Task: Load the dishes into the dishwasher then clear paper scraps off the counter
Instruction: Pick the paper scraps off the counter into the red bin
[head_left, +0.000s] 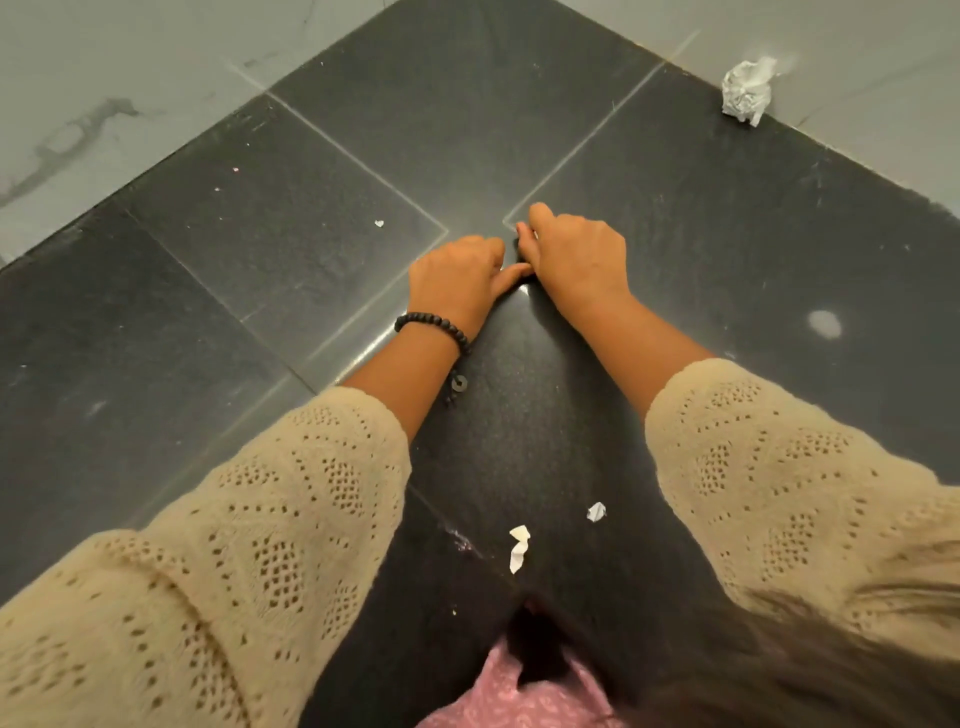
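From the head camera, your left hand (457, 273) and right hand (574, 249) meet knuckles-up on the dark counter (727, 249), fingers curled under; whether they hold anything, you cannot tell. A twisted paper scrap (519, 547) lies near you, long axis pointing away from you, a smaller scrap (596, 512) beside it. A crumpled paper ball (746, 91) sits at the far right edge.

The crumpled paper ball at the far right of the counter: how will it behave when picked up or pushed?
The crumpled paper ball looks loosely wadded, so probably very light and easily squashed. Its irregular folds suggest it would tumble rather than roll. On the polished dark counter it likely skids.
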